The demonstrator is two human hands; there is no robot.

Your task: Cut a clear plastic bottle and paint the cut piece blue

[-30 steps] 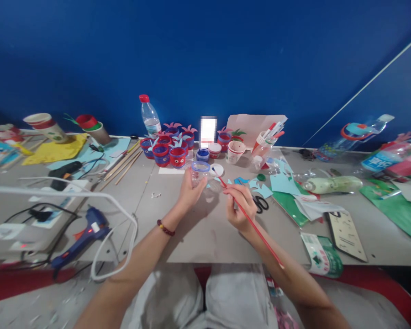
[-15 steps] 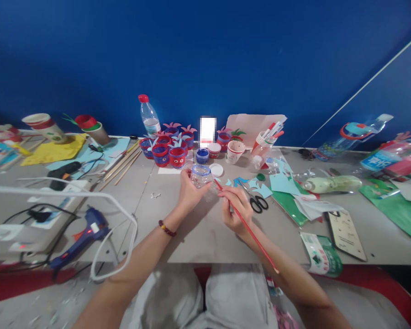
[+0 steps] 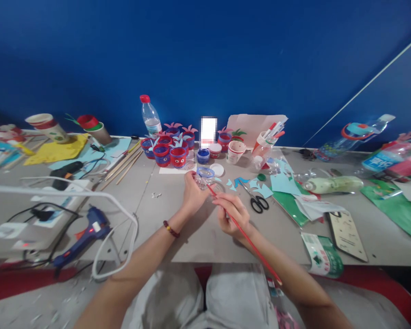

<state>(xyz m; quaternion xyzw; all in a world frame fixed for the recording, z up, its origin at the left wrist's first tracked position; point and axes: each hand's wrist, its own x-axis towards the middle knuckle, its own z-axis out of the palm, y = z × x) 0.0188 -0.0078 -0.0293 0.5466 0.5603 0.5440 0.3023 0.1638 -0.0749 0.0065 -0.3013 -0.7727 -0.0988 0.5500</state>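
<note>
My left hand [image 3: 193, 193] is closed around a clear plastic bottle piece [image 3: 204, 182] with a blue band of paint at its rim. In my right hand [image 3: 233, 214] is a long red paintbrush [image 3: 251, 246], gripped like a pen, its tip end at the side of the clear piece. Whether the bristles touch the plastic is too small to tell. Just behind stand an open jar of blue paint [image 3: 203, 156] and a jar of red paint [image 3: 215, 150]. A white lid [image 3: 217, 170] lies beside the clear piece.
Several painted red-and-blue cups [image 3: 162, 156] stand at the back left. Black-handled scissors [image 3: 259, 204] and paper scraps lie to the right. A blue glue gun [image 3: 91, 230], a power strip [image 3: 55, 214] and a looping white cable [image 3: 134, 237] occupy the left. A paper cup [image 3: 236, 152] stands behind.
The clear piece and my left hand have shifted slightly right. My right hand with the paintbrush has moved a little left and down, the tip still at the piece.
</note>
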